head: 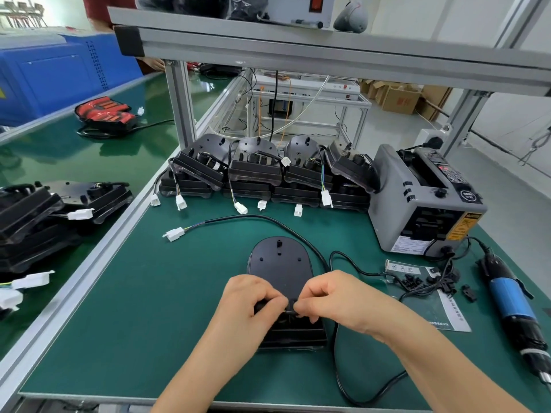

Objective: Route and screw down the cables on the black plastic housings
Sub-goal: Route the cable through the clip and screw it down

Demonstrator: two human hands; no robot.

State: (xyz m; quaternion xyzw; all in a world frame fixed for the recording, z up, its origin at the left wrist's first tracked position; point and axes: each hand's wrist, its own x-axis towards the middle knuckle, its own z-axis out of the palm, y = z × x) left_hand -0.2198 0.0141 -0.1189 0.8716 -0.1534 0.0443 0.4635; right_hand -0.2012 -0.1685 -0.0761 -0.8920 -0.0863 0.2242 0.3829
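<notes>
Pinching the black cable (268, 217) with left hand (256, 296) and right hand (331, 299) on the black plastic housing (280, 260) at 6 o'clock, looks like routing's underway, no screws yet, electric screwdriver (507, 299) idle at 3 o'clock.

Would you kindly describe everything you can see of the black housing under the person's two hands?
The black housing looks like matte moulded plastic, rounded at the far end and squared with stepped ridges at the near end. Its flat top shows small holes and a slot. It lies flat on the green mat. The left hand and right hand pinch small black fittings at its middle, and a black cable curves past its right edge.
</notes>
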